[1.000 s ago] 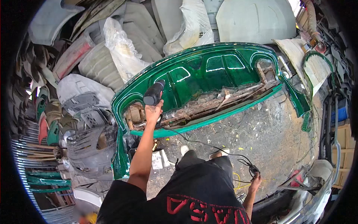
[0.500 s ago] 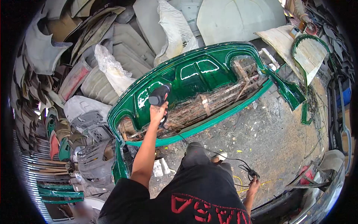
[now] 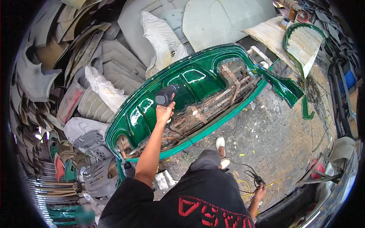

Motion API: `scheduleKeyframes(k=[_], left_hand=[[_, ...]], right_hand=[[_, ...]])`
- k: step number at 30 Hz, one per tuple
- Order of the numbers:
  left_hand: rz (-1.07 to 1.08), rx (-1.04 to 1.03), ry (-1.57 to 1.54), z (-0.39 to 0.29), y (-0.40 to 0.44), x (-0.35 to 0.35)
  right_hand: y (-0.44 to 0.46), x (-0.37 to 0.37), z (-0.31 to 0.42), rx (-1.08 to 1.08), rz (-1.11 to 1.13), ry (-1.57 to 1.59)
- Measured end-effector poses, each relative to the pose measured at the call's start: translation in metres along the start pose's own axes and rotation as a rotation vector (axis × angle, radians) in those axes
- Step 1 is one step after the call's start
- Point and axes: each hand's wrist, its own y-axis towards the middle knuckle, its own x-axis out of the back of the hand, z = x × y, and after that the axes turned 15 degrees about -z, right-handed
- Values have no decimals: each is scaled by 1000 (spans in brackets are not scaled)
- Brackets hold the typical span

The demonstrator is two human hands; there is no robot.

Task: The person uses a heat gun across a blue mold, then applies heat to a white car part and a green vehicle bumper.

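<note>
My left hand (image 3: 164, 112) is wrapped round the handle of a black power tool (image 3: 165, 96), held over a glossy green moulded panel (image 3: 201, 81). The tool's front end points toward the panel's recessed face; whether it touches is unclear. Lower right, my right hand (image 3: 260, 193) grips a black cable bundle (image 3: 257, 178) above the floor. The panel has a long curved outer rim and a lower green strip, with a rough brown frame (image 3: 194, 116) showing between them. At its right end, a green flared piece (image 3: 287, 89) sticks out.
Grey moulded parts (image 3: 228, 19) and plastic-wrapped pieces (image 3: 161, 38) are piled behind the panel. More parts (image 3: 42, 79) crowd the left side. A white board (image 3: 266, 36) lies at upper right. Yellow cord (image 3: 247, 186) and debris are on the concrete floor (image 3: 266, 133).
The view has shifted, so the green panel appears farther left and more tilted. My left hand and the tool are now nearer the panel's middle. One foot has stepped forward; the right hand keeps the cable.
</note>
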Motion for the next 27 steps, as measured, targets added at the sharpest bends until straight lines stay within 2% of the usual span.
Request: scheduleKeyframes(k=[2, 6, 7, 9, 13, 15, 19, 21, 25, 26, 27], left_hand=[[-12, 12, -8, -1, 5, -16], [334, 56, -12, -26, -9, -33], [391, 55, 1, -27, -9, -39], [391, 43, -53, -34, -5, -49], [133, 29, -148, -25, 25, -83], [113, 31, -145, -24, 33, -91], [420, 87, -32, -62, 18, -83], [465, 48, -29, -65, 23, -85], [182, -2, -72, -57, 46, -102], [55, -29, -120, -49, 49, -112], [45, -32, -118, -54, 43, -114]], right_hand=[[4, 0, 9, 24, -30, 54], [23, -3, 8, 39, -216, 69], [21, -3, 18, 23, -186, 99], [21, -5, 35, 65, -170, -7], [22, -17, 63, 91, -199, -14], [22, -24, 75, 33, -206, 41], [34, -30, 83, 50, -230, 16], [42, -35, 90, 89, -180, 19], [53, -47, 106, 65, -147, -23], [54, -52, 111, 56, -113, -4], [58, -54, 112, 54, -102, -3]])
